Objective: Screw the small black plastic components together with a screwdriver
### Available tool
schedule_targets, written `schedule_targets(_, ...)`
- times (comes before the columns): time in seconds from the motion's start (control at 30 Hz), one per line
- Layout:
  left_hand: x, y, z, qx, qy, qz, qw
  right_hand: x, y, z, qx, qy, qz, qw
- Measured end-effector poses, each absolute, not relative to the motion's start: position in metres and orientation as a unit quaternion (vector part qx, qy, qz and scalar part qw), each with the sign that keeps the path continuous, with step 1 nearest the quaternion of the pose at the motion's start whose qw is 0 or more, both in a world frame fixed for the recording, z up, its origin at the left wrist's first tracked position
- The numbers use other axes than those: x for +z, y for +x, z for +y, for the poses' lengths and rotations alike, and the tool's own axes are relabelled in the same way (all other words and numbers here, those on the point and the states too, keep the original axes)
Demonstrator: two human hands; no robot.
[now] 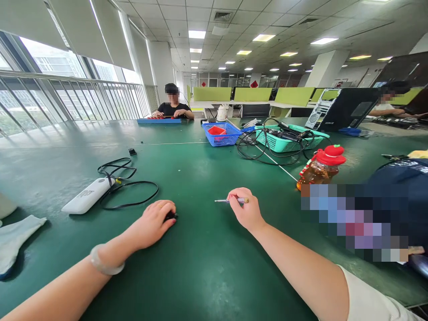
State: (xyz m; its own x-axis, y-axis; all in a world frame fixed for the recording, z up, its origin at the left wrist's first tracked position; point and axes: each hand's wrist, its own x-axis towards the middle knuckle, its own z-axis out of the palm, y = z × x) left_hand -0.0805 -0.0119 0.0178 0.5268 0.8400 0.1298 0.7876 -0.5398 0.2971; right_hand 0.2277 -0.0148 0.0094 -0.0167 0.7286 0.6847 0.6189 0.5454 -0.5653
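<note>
My left hand (152, 225) rests on the green table (200, 249) with its fingers curled round a small black object (171, 216). Most of that object is hidden under the fingers, so its kind is unclear. My right hand (246, 211) pinches a small screwdriver (220, 201) just above the tabletop. Its thin metal shaft points left toward the left hand, and the end of its handle sticks out on the right. A gap of bare table lies between the two hands, and the screwdriver tip is apart from the black object.
A white power bank (85, 196) with a black cable (147, 182) lies on the left. Farther off stand a blue basket (220, 139) and a teal basket (284, 145) of cables. A red-lidded bottle (317, 171) is at right. A person (172, 107) sits across the table.
</note>
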Motion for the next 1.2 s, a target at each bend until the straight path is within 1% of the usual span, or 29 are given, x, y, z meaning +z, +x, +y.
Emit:
schedule_targets(0.1, 0.024, -0.126, -0.011, 0.109, 0.84, 0.52, 0.111, 0.009, 0.227, -0.015, 0.055, -0.471, -0.716, 0.513)
schedule_targets(0.23, 0.036, -0.175, -0.014, 0.112, 0.784, 0.595, 0.137, 0.008, 0.228, -0.014, 0.061, -0.474, -0.718, 0.506)
schedule_targets(0.47, 0.052, -0.207, -0.015, 0.183, 0.671, 0.703, 0.151, 0.007, 0.23, -0.014, 0.065, -0.487, -0.716, 0.495)
schedule_targets(0.53, 0.055, -0.21, -0.016, 0.185, 0.662, 0.712, 0.144, 0.006, 0.231, -0.014, 0.069, -0.489, -0.715, 0.495)
schedule_targets(0.6, 0.057, -0.214, -0.017, 0.173, 0.667, 0.716, 0.115, 0.006, 0.231, -0.014, 0.073, -0.489, -0.714, 0.496)
schedule_targets(0.77, 0.059, -0.218, -0.017, 0.11, 0.665, 0.737, 0.053, 0.005, 0.23, -0.014, 0.085, -0.489, -0.717, 0.49)
schedule_targets(1.03, 0.052, -0.215, -0.015, 0.068, 0.703, 0.706, 0.054, 0.006, 0.23, -0.016, 0.104, -0.49, -0.724, 0.473)
schedule_targets(1.2, 0.057, -0.22, -0.018, 0.044, 0.67, 0.739, 0.056, 0.007, 0.229, -0.016, 0.108, -0.491, -0.726, 0.468)
